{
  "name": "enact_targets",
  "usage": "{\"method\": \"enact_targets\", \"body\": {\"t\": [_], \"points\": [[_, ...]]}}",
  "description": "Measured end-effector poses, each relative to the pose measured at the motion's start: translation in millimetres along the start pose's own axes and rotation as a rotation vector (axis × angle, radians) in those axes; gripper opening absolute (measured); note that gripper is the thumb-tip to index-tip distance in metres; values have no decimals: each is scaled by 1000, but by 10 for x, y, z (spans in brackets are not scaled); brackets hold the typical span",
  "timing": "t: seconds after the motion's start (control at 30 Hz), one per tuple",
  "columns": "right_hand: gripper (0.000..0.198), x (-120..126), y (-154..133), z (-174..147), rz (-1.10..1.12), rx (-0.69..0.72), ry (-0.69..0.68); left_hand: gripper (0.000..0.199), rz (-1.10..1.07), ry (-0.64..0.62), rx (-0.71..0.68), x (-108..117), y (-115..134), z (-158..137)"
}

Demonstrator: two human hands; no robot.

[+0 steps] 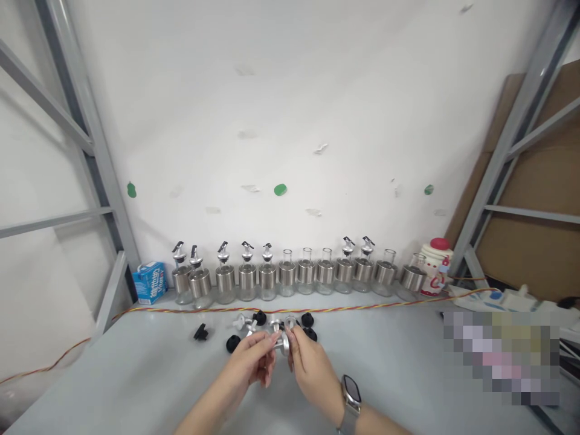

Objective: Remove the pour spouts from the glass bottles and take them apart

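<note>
Near the middle of the grey table, my left hand (254, 357) and my right hand (309, 360) meet around a silver bottle pourer part (284, 344). The left fingers pinch its thin end, and the right fingers grip it by the round flange. Just beyond the hands lie other silver pourer parts (240, 322), some partly covered by my fingers. Black ribbed stoppers (233, 344) are scattered around them, two of them to the right of the pile. A loose black lever piece (200, 331) rests farther left.
Glass bottles with steel bands (225, 280) line the wall, some topped with pourers, others without. A red-yellow cable (190, 310) runs before them. A blue carton (150, 283) stands left, a white-and-red container (435, 266) right. A blurred patch (502, 356) covers the right side.
</note>
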State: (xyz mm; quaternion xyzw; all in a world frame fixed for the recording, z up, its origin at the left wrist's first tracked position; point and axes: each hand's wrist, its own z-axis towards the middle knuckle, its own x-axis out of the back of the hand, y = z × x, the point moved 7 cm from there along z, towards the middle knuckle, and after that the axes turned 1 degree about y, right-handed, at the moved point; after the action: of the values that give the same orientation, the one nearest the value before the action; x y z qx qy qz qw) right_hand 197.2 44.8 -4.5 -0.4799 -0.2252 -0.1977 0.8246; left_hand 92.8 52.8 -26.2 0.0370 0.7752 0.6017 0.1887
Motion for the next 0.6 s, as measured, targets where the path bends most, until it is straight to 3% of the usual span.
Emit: {"method": "enact_targets", "body": {"t": [0.43, 0.6], "points": [[31, -2, -38, -6, -223, 31, 6, 45, 111, 59, -131, 14, 31, 26], [33, 23, -53, -15, -83, -20, 29, 47, 98, 71, -76, 81, -44, 100]]}}
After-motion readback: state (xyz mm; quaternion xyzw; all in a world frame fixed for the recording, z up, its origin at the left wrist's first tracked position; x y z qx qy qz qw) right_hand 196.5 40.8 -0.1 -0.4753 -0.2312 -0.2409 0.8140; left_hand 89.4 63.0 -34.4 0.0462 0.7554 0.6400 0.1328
